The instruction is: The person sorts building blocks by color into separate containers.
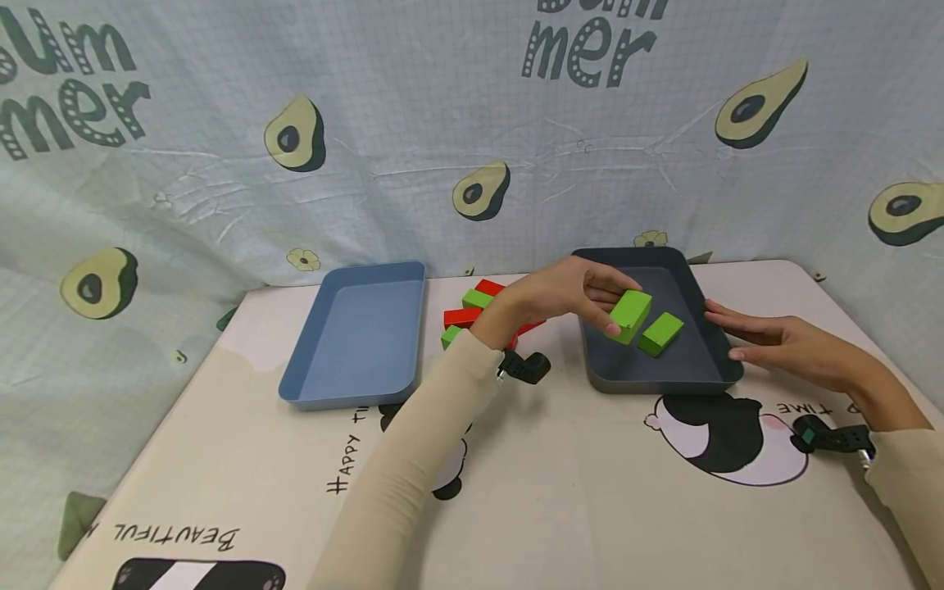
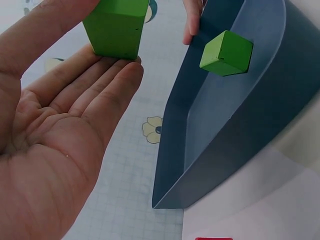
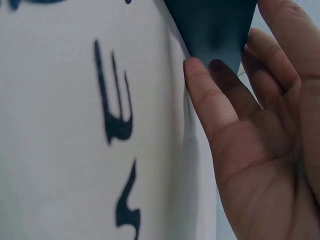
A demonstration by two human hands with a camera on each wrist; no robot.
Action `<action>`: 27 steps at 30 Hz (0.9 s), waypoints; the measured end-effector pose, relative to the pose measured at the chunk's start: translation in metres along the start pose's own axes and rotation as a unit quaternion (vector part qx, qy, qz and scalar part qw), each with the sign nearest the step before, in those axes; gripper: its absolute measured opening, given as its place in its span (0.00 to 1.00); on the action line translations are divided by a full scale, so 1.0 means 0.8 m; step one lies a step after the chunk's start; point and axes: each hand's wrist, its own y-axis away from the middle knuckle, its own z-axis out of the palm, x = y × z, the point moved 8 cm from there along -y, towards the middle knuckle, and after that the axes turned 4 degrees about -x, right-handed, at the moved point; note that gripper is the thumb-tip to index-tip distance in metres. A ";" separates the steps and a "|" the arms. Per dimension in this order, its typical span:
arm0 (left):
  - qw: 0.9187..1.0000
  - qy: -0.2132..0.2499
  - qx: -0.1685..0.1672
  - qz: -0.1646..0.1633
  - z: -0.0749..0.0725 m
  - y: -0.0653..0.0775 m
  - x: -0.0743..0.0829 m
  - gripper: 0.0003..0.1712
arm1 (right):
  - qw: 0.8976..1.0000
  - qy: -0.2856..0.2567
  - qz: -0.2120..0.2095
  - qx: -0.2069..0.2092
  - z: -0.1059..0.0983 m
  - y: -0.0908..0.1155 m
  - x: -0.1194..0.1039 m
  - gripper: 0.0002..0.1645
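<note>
My left hand (image 1: pixel 564 293) pinches a green block (image 1: pixel 631 315) between thumb and fingers, over the dark grey tray (image 1: pixel 601 381). In the left wrist view that green block (image 2: pixel 117 30) shows at the fingertips, near the top edge. A second green block (image 1: pixel 660 334) lies inside the dark tray, just right of the held one. My right hand (image 1: pixel 800 348) rests its fingers against the tray's right side wall, fingers extended. In the right wrist view the fingertips (image 3: pixel 196 67) meet the tray's outer wall (image 3: pixel 215 35).
A blue tray (image 1: pixel 354 336) stands to the left on the table (image 1: pixel 575 492). Between the trays lies a pile of red blocks (image 1: pixel 461 318) and green blocks (image 1: pixel 478 298), partly hidden behind my left wrist. A patterned cloth (image 1: pixel 383 123) hangs behind the table.
</note>
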 end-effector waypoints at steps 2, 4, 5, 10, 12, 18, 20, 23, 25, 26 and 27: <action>1.000 -0.002 -0.001 -0.001 0.000 -0.002 0.000 0.35 | 1.000 0.002 0.002 0.000 0.000 -0.001 0.001 0.38; 1.000 -0.004 -0.003 -0.003 -0.001 -0.004 0.000 0.36 | 1.000 0.006 0.004 0.002 -0.001 -0.001 0.001 0.38; 1.000 -0.004 -0.003 -0.005 -0.001 -0.004 -0.001 0.36 | 1.000 0.008 0.004 0.002 -0.001 -0.001 0.001 0.38; 1.000 -0.005 -0.005 -0.007 -0.003 -0.008 -0.003 0.36 | 1.000 0.008 0.000 0.003 -0.001 -0.001 0.000 0.38; 1.000 -0.004 -0.009 -0.003 -0.003 -0.010 -0.004 0.36 | 1.000 0.006 -0.001 0.003 -0.001 -0.001 0.000 0.38; 1.000 0.010 -0.012 0.013 -0.009 -0.018 -0.007 0.38 | 1.000 -0.005 -0.006 0.001 0.000 -0.001 0.000 0.38; 1.000 0.013 -0.006 0.013 -0.012 -0.021 -0.010 0.38 | 1.000 -0.010 -0.007 0.000 0.000 -0.001 0.000 0.37; 1.000 0.016 0.003 0.012 -0.017 -0.024 -0.013 0.38 | 1.000 -0.013 -0.008 0.000 0.000 -0.001 -0.001 0.37; 1.000 0.018 0.005 0.012 -0.019 -0.026 -0.015 0.38 | 1.000 -0.012 -0.006 0.000 0.000 -0.001 -0.001 0.38; 1.000 0.019 0.006 0.012 -0.020 -0.027 -0.016 0.38 | 1.000 -0.013 -0.006 0.000 0.000 -0.001 -0.001 0.38; 1.000 0.021 0.007 0.013 -0.021 -0.028 -0.017 0.38 | 1.000 -0.014 -0.005 0.001 -0.001 -0.001 -0.001 0.38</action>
